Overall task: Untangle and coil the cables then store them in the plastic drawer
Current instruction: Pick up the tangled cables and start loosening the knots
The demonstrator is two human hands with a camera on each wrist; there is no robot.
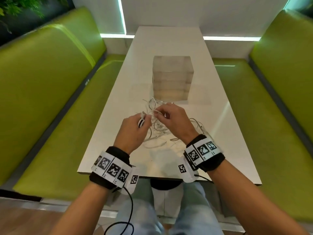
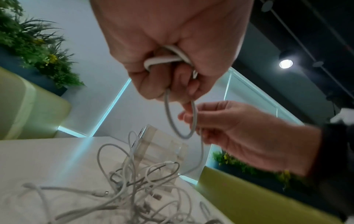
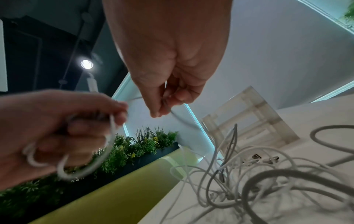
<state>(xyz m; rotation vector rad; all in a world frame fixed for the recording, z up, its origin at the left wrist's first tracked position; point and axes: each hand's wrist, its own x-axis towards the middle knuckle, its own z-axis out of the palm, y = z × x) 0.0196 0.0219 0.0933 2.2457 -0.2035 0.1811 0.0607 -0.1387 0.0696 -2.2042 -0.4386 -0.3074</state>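
A tangle of white cables [image 1: 158, 131] lies on the white table [image 1: 220, 133] in front of the clear plastic drawer unit [image 1: 172, 77]. My left hand [image 1: 135, 128] grips a few coiled loops of one white cable [image 2: 168, 60], raised above the pile. My right hand [image 1: 171, 117] pinches the same cable's free run [image 3: 178, 116] between thumb and fingertips, close to the left hand. The pile [image 2: 134, 189] [image 3: 258, 174] shows several plugs. The drawer unit [image 2: 159, 145] [image 3: 249, 115] stands with its drawers pushed in.
Green padded benches [image 1: 50, 99] [image 1: 279, 99] run along both sides of the table. The table's near edge [image 1: 152, 175] is just below my wrists. Black sensor leads [image 1: 128, 209] hang from my wristbands. A planter with foliage [image 3: 138, 145] stands behind the left bench.
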